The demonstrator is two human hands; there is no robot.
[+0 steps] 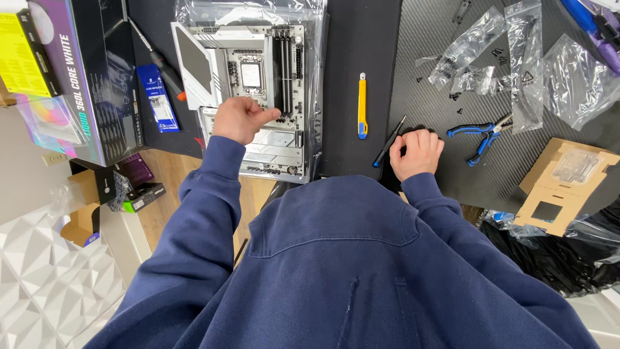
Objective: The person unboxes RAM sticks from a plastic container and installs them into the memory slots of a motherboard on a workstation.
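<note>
The white motherboard (258,84) lies on its clear antistatic bag (316,39) at the far left of the dark desk (361,39). The left hand (240,119) rests on the board's near half, fingers curled into a loose fist and the thumb pushed out to the right against the foot of the black memory slots (284,64); it grasps nothing that can be seen. The right hand (416,152) sits well apart on the carbon-pattern mat (439,39), clenched around the handle of a small black screwdriver (389,141) whose tip points toward the far side.

A hard thumb press near the slots could, I judge, flex the board or slide it on the slick bag, and the open socket (250,75) just beyond the knuckles could be damaged if the hand slipped. The tiny loose screws (455,97) on the mat could roll away or be swept off by a sleeve.

To the far right, several clear plastic bags (523,58) lie open, mostly flat, with little visible inside. At the near right an opened brown card tray (555,187) holds a clear plastic cover. Between the hands lies a yellow utility knife (362,106); blue-handled pliers (481,136) lie right of the right hand.
</note>
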